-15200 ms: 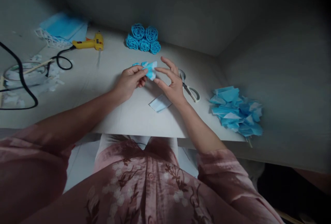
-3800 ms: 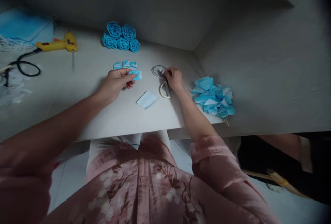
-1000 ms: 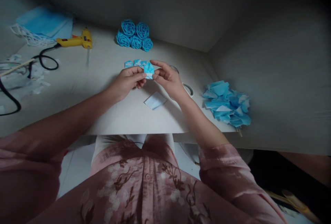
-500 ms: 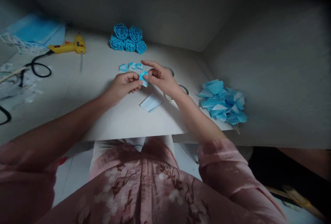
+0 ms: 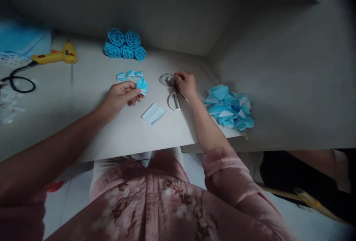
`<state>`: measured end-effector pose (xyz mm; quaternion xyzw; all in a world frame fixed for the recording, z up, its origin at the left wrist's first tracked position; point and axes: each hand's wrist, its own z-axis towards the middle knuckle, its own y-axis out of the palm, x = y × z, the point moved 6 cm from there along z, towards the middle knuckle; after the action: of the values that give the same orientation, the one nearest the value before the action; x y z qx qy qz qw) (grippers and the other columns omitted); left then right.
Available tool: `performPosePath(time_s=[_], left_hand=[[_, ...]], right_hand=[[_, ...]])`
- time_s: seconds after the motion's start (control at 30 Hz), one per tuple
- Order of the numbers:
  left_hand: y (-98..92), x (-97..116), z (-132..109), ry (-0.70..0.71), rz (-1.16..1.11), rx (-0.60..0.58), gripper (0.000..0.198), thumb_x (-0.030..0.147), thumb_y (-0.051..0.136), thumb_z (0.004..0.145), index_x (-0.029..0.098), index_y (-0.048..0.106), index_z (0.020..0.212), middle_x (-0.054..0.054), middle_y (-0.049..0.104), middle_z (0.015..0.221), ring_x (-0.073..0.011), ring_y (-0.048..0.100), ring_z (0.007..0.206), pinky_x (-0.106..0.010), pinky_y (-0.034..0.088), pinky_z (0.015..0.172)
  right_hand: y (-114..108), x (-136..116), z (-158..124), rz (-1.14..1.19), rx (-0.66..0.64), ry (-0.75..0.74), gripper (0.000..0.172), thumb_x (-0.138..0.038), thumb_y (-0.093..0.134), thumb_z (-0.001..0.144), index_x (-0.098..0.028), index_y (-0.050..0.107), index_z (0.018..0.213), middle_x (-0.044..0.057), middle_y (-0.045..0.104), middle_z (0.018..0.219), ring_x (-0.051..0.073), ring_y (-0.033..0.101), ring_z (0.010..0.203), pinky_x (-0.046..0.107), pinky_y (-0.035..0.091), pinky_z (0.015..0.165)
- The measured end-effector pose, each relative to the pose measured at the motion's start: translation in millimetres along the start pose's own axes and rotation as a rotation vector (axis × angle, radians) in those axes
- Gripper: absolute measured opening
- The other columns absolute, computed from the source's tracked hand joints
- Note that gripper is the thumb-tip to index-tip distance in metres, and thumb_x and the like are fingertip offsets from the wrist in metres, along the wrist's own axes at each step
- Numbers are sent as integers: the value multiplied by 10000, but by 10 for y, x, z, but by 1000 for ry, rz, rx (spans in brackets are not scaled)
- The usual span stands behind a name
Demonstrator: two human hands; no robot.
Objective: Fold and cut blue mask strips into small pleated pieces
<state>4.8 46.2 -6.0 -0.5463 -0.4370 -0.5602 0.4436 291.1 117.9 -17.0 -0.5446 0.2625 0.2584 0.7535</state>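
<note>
My left hand (image 5: 122,96) pinches a small folded piece of blue-and-white mask fabric (image 5: 142,86) between thumb and fingers. My right hand (image 5: 185,84) is away to the right, fingers curled together beside a thin roll of tape (image 5: 167,80) and over the upper part of what look like scissors with pale handles (image 5: 174,101). What its fingertips grip, if anything, is hidden. Several small folded blue pieces (image 5: 130,74) lie just beyond my left hand. A flat pale-blue fabric piece (image 5: 153,113) rests nearer to me.
Several rolled blue fabric roses (image 5: 125,44) stand at the back. A yellow glue gun (image 5: 57,55) with a black cord lies left, near stacked blue masks (image 5: 25,38) and white scraps (image 5: 11,103). A heap of blue petals (image 5: 229,107) is at the right edge.
My right hand has let go of the folded piece and moved right, to the tape and scissors. My left hand still holds the piece. The whole view has shifted somewhat.
</note>
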Motion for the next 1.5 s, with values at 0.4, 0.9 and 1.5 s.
performPosePath(time_s=[0.4,0.9,1.5], left_hand=[[18,-18,-25,12,13,-23,149,302,792,824,159,755,846,-68,799,797,-124,631,614,-253,462,570],[-12,-17,-21,6,11,41,140,272,812,797,177,713,767,-3,686,690,-99,543,572,-243,422,571],[68,19,-59,-47,-38,-53,152,292,782,890,146,762,853,-86,824,815,-117,667,600,-230,456,536]], right_hand=[[125,-28,123,-163,-47,19,243,-252,616,1007,-153,835,1041,106,842,1006,229,758,924,316,522,835],[120,-1,77,-113,26,50,176,-177,577,1002,-157,751,982,97,818,992,211,725,902,300,498,845],[71,-1291,-951,43,292,-1122,182,-203,546,1115,-219,716,1052,27,740,882,162,705,823,320,528,745]])
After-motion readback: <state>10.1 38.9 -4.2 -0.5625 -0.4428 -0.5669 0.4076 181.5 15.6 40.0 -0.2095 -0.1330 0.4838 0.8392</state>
